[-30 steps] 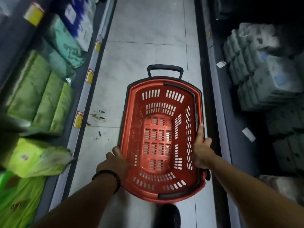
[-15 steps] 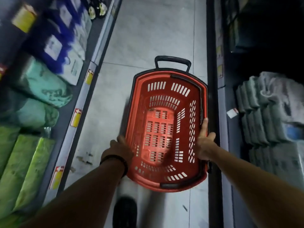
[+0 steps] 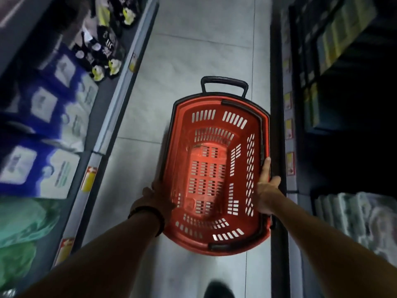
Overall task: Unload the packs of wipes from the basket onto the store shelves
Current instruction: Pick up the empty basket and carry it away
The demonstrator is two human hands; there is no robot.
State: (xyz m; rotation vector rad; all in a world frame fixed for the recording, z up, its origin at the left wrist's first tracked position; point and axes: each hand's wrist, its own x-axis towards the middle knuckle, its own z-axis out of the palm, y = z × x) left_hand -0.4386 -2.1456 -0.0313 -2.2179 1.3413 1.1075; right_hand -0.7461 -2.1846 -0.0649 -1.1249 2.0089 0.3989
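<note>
Narrow tiled aisle, stocked shelves either side. Red basket empty, carried level above the floor — left hand and right hand wrapped on opposite rims, fingers closed. No wipes left inside; best kept level and clear of shelf edges — unloading judged done.

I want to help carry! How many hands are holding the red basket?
2. The left hand grips the left rim of the basket; the right hand grips its right rim. The basket looks empty.

Basket red slotted plastic, slight sheen; floor smooth grey tile.
</note>
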